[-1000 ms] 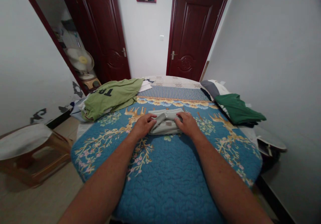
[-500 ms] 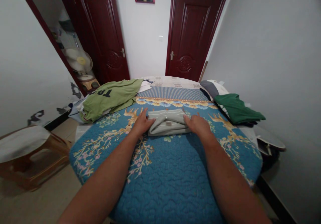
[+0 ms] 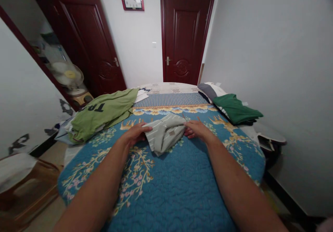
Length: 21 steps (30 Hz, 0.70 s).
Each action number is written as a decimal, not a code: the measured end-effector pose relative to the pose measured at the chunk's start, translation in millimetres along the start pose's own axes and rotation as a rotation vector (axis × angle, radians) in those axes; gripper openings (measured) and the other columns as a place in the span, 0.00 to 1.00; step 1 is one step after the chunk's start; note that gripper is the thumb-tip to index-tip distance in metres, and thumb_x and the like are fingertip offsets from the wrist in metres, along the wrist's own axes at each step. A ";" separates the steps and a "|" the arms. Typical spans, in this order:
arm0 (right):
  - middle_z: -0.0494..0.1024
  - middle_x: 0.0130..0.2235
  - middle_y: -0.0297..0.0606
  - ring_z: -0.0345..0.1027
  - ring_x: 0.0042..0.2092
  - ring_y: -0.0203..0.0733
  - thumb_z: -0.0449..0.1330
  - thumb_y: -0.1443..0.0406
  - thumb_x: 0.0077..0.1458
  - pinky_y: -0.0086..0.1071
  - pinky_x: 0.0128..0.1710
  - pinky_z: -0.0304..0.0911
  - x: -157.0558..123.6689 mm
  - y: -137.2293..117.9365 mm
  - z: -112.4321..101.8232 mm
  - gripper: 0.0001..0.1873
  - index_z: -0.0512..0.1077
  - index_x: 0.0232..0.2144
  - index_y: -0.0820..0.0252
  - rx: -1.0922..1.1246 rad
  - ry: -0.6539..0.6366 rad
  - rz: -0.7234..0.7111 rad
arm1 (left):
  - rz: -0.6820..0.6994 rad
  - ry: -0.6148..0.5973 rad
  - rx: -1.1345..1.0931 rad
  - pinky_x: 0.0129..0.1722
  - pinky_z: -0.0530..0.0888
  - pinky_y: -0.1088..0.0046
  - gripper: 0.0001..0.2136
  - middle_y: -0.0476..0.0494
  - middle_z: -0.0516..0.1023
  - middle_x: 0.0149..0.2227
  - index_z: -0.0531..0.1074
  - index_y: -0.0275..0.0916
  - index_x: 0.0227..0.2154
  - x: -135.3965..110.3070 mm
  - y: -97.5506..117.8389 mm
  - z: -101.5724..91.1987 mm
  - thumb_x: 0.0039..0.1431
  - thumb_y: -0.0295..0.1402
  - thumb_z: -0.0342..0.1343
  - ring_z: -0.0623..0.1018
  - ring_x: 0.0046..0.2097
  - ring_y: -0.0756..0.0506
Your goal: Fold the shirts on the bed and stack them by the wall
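Observation:
A folded grey garment with thin white stripes (image 3: 166, 131) is tilted over the middle of the table, its front corner hanging lowest. My left hand (image 3: 136, 133) pinches its left edge, thumb on top and fingers beneath. At the opposite edge my right hand (image 3: 196, 129) grips the cloth between thumb and fingers. A small brownish patch shows on the garment's front face. Its exact kind is hidden by the folding.
A blue quilted cover with flowers and deer (image 3: 177, 187) lies over the table. Green and other clothes (image 3: 104, 112) are heaped at the left; a stack topped by a dark green garment (image 3: 236, 109) sits at the right. A stool (image 3: 23, 183) stands at left.
The garment has gone from lying fairly level to being lifted and turned, its front corner swung towards me. Both hands moved with it. The head view has shifted somewhat to the right.

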State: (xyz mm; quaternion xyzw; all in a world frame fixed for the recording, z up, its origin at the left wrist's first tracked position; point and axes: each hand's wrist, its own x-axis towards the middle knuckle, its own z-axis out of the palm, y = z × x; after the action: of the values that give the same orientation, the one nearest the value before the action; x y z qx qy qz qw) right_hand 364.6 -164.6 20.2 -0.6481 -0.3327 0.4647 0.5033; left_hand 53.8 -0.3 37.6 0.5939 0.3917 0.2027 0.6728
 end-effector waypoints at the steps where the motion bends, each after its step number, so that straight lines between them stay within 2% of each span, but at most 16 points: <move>1: 0.85 0.42 0.48 0.81 0.38 0.47 0.69 0.56 0.60 0.36 0.35 0.75 4.0 2.2 4.4 0.18 0.78 0.48 0.58 0.062 0.002 -0.063 | -0.046 -0.071 -0.030 0.32 0.77 0.71 0.25 0.43 0.84 0.35 0.77 0.41 0.41 -10.2 -0.7 -1.5 0.43 0.44 0.78 0.81 0.34 0.44; 3: 0.85 0.50 0.46 0.81 0.46 0.46 0.70 0.59 0.58 0.37 0.42 0.77 12.3 6.6 14.4 0.24 0.76 0.55 0.56 0.194 0.009 -0.168 | -0.139 -0.188 -0.079 0.38 0.81 0.65 0.24 0.39 0.85 0.40 0.77 0.41 0.42 -27.3 -2.6 -3.6 0.47 0.48 0.76 0.84 0.39 0.41; 5: 0.84 0.54 0.46 0.81 0.49 0.46 0.71 0.61 0.56 0.37 0.45 0.77 19.1 10.1 23.2 0.28 0.73 0.59 0.55 0.282 0.035 -0.202 | -0.198 -0.207 -0.115 0.39 0.82 0.63 0.23 0.38 0.84 0.38 0.77 0.40 0.37 -35.2 -5.6 -3.4 0.51 0.54 0.72 0.84 0.38 0.40; 8: 0.85 0.45 0.44 0.82 0.43 0.46 0.70 0.63 0.55 0.34 0.39 0.77 22.5 11.6 29.4 0.30 0.72 0.60 0.58 0.289 0.090 -0.135 | -0.173 -0.036 -0.153 0.33 0.80 0.67 0.21 0.40 0.83 0.32 0.76 0.40 0.32 -26.7 -10.5 2.9 0.54 0.54 0.71 0.82 0.32 0.43; 10: 0.85 0.38 0.41 0.81 0.36 0.45 0.69 0.62 0.56 0.33 0.33 0.76 19.5 11.0 29.5 0.30 0.71 0.60 0.59 0.251 0.080 -0.079 | -0.142 0.063 -0.186 0.32 0.79 0.68 0.18 0.40 0.84 0.32 0.77 0.39 0.36 -13.8 -11.4 10.9 0.53 0.48 0.73 0.82 0.32 0.43; 11: 0.84 0.36 0.40 0.80 0.34 0.44 0.68 0.61 0.57 0.33 0.31 0.75 17.1 10.7 29.2 0.28 0.72 0.59 0.59 0.226 0.050 -0.063 | -0.146 0.069 -0.211 0.33 0.79 0.68 0.18 0.38 0.85 0.34 0.78 0.39 0.38 -7.7 -10.7 15.9 0.53 0.45 0.73 0.83 0.33 0.42; 15: 0.85 0.38 0.40 0.77 0.31 0.41 0.69 0.58 0.57 0.31 0.29 0.72 9.7 11.1 31.9 0.23 0.76 0.54 0.57 0.161 -0.108 -0.087 | -0.230 -0.099 -0.333 0.42 0.82 0.62 0.19 0.33 0.87 0.38 0.80 0.35 0.42 3.8 -6.4 39.7 0.53 0.42 0.73 0.86 0.41 0.36; 18: 0.86 0.41 0.38 0.80 0.35 0.43 0.69 0.59 0.55 0.34 0.36 0.74 11.9 10.1 34.6 0.25 0.77 0.55 0.54 0.247 -0.064 -0.128 | -0.201 -0.209 -0.421 0.47 0.83 0.60 0.21 0.31 0.87 0.44 0.80 0.34 0.46 -1.7 -9.6 58.0 0.51 0.38 0.74 0.87 0.46 0.35; 21: 0.86 0.41 0.40 0.81 0.40 0.48 0.64 0.56 0.59 0.40 0.43 0.76 14.3 5.0 27.9 0.22 0.77 0.53 0.57 0.433 -0.042 -0.087 | -0.064 -0.184 -0.489 0.51 0.83 0.57 0.27 0.32 0.86 0.49 0.78 0.35 0.52 -10.7 -16.0 73.8 0.49 0.32 0.75 0.86 0.49 0.35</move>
State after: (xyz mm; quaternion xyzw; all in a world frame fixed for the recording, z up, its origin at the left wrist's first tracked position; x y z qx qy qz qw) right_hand 343.3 -143.6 9.9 -0.5000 -0.2634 0.5165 0.6434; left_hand 100.8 -58.8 24.5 0.4170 0.2866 0.2150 0.8353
